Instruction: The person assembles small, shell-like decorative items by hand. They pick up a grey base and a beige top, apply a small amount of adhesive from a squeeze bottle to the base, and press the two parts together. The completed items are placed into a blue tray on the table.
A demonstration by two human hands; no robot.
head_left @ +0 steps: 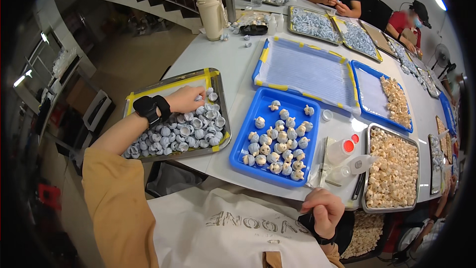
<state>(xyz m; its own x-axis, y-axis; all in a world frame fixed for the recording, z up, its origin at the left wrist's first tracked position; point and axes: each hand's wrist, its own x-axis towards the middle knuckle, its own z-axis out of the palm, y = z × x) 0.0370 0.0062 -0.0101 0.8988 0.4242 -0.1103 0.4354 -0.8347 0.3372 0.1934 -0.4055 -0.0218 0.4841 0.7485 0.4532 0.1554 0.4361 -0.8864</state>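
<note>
My left hand (186, 99) reaches into a metal tray (225, 134) edged with yellow tape, at the left of the table. Its fingers are bent down and pinched at a small grey-blue plastic cap (199, 98), partly hidden by them. Many loose hollow caps (193, 129) are heaped beside and below the wrist. My right hand (325, 211) is held near the table's front edge, fingers curled in; anything inside is hidden. Ahead of it lies a blue tray (240, 141) with small doll-like heads (280, 147), cream faces joined to grey-blue caps.
A metal tray of cream pieces (391, 168) lies right, beside red-capped bottles (341, 150) and a black pen (359, 185). Behind are a paper-lined tray (307, 72) and a half-filled blue tray (369, 87). A beige jug (211, 17) stands far left. Co-workers sit across the table.
</note>
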